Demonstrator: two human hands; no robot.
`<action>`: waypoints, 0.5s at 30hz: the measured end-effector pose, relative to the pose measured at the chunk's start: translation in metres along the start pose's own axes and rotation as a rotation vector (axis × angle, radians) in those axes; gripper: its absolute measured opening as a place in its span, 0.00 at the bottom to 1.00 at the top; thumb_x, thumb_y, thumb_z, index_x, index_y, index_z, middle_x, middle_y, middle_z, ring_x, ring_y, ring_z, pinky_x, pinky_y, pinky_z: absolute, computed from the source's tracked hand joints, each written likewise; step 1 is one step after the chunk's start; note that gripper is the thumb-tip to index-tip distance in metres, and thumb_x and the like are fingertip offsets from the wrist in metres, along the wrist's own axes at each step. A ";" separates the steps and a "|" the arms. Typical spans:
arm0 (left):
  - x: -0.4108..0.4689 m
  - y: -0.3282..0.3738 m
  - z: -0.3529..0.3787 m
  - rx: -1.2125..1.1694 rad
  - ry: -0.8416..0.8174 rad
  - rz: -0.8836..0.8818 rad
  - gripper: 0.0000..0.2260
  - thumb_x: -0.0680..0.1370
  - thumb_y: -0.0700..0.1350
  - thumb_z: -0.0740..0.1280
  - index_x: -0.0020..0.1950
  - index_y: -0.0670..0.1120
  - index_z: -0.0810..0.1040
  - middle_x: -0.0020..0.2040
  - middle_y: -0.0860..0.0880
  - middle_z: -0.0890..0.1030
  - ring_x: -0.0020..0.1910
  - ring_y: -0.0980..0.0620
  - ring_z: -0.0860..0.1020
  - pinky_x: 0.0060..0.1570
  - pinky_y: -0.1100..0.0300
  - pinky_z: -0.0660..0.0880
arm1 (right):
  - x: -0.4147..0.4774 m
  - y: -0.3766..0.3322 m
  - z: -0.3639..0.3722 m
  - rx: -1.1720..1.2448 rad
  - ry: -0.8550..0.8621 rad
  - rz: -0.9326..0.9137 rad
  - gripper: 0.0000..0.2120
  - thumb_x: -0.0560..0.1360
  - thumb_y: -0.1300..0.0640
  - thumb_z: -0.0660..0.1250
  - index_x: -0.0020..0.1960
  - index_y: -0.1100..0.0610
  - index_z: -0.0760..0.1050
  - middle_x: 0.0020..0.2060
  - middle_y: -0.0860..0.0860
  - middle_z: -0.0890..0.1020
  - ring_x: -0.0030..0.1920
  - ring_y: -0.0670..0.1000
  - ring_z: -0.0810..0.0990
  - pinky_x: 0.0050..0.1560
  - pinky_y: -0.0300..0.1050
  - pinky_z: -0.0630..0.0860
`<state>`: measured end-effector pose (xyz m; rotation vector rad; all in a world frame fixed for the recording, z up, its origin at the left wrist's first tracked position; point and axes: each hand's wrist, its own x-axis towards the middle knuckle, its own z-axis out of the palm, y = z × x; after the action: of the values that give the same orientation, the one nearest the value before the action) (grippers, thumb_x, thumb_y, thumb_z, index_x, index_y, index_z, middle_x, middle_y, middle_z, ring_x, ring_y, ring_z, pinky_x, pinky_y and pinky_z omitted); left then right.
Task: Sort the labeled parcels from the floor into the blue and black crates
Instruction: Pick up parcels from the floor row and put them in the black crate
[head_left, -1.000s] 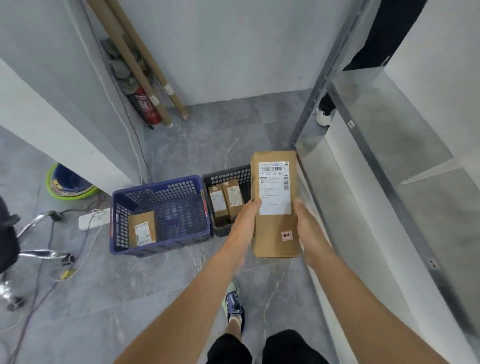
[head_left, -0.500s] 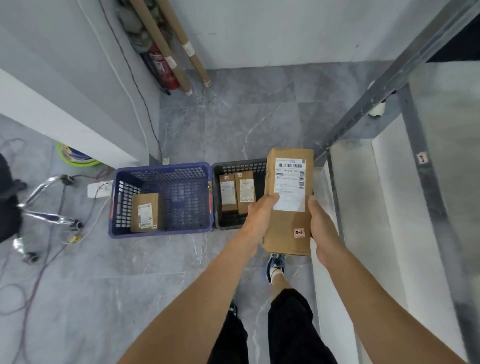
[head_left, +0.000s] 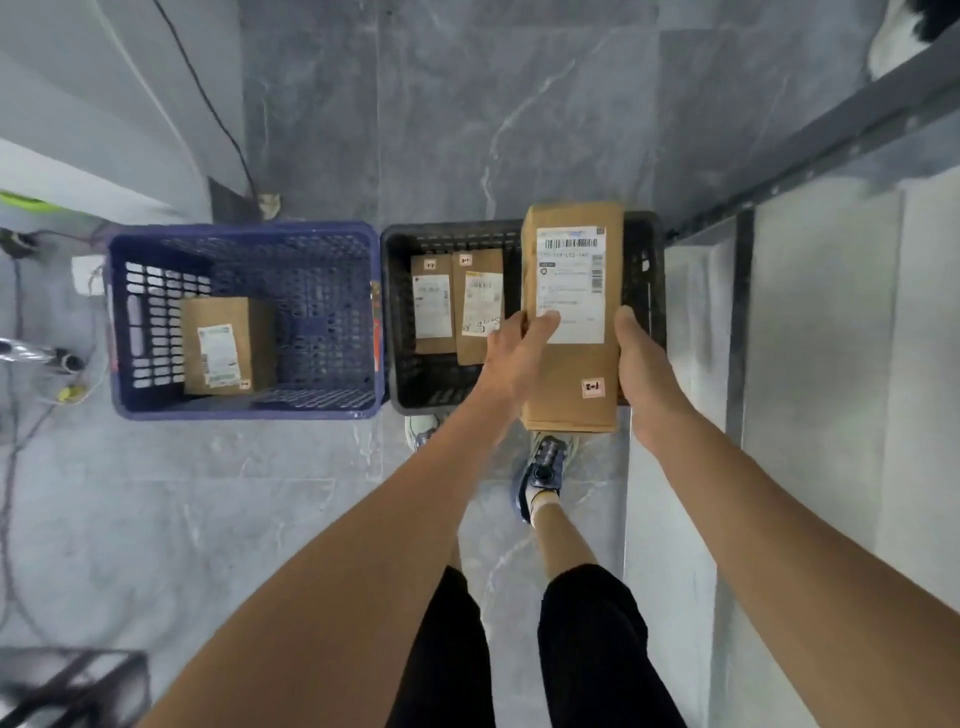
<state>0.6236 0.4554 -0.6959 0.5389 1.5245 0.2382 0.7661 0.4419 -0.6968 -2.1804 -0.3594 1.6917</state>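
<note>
I hold a long brown cardboard parcel (head_left: 571, 374) with a white shipping label and a small tag over the right part of the black crate (head_left: 400, 322). My left hand (head_left: 514, 353) grips its left edge, thumb on the label. My right hand (head_left: 641, 364) grips its right edge. Two smaller labeled parcels (head_left: 457, 306) lie side by side inside the black crate. The blue crate (head_left: 244, 234) stands directly left of it with one labeled parcel (head_left: 226, 345) inside.
A grey metal frame (head_left: 737, 332) and pale panels run along the right, close to the black crate. A white wall corner (head_left: 104, 156), cables and a power strip (head_left: 85, 273) lie left of the blue crate. My feet stand just before the black crate.
I have stepped closer; the crates now lie straight below me. The parcel, still held in both hands, has moved over the black crate's right part.
</note>
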 end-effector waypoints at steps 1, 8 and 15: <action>0.018 -0.007 0.000 -0.015 0.000 -0.013 0.47 0.63 0.77 0.59 0.79 0.57 0.65 0.76 0.50 0.67 0.73 0.45 0.70 0.71 0.38 0.68 | 0.022 0.006 0.005 -0.012 0.004 -0.002 0.21 0.89 0.39 0.49 0.59 0.44 0.79 0.55 0.47 0.85 0.53 0.47 0.83 0.49 0.46 0.77; 0.139 -0.054 -0.002 -0.005 -0.034 -0.108 0.45 0.65 0.75 0.59 0.79 0.55 0.64 0.75 0.48 0.69 0.72 0.44 0.69 0.71 0.38 0.66 | 0.154 0.051 0.041 -0.015 0.035 0.077 0.20 0.87 0.36 0.51 0.57 0.44 0.78 0.50 0.45 0.84 0.49 0.48 0.83 0.46 0.46 0.79; 0.238 -0.085 0.000 0.055 -0.011 -0.178 0.51 0.58 0.77 0.56 0.78 0.57 0.66 0.74 0.48 0.71 0.71 0.41 0.70 0.70 0.37 0.67 | 0.241 0.088 0.072 0.014 0.044 0.091 0.20 0.88 0.39 0.51 0.60 0.45 0.79 0.49 0.45 0.84 0.49 0.47 0.83 0.43 0.45 0.78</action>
<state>0.6201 0.4949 -0.9458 0.4437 1.5618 0.0556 0.7560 0.4702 -0.9614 -2.2513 -0.2403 1.6847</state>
